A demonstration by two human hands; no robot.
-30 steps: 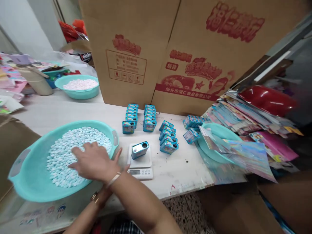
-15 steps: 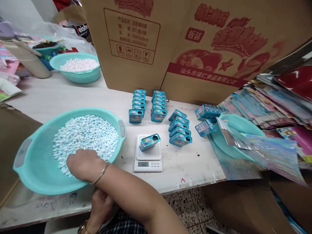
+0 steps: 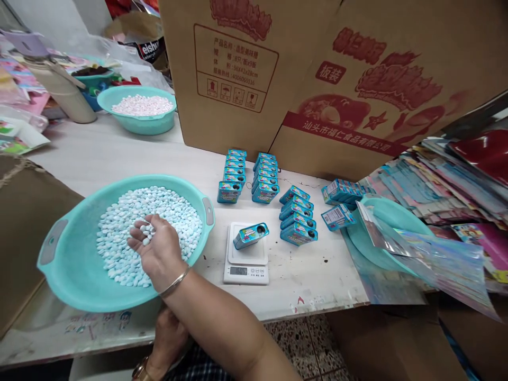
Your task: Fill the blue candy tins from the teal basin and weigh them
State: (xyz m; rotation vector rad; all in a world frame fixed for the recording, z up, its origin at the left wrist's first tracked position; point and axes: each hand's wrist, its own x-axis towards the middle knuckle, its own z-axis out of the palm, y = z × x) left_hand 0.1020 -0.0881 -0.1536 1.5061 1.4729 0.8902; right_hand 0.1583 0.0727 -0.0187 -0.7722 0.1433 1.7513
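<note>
As right hand (image 3: 162, 248) cups tablets (image 3: 147, 233), blue box (image 3: 251, 235) atop scale (image 3: 257, 257)

Few candies (image 3: 146, 233): smooth, pale, rounded pieces lying loose in my upturned right hand (image 3: 161, 251), left of centre in the frame, my fingers curled about them, over the heap.
Candy heap (image 3: 133, 211): many small pieces, white to pale blue, smooth and rounded, piled loosely, partly hidden behind my hand.
Basin (image 3: 67, 264): turquoise, oval, with a grey grip at each end, standing upright in the lower left of the frame; the heap lies toward its right, and bare turquoise shows along its left.
</note>
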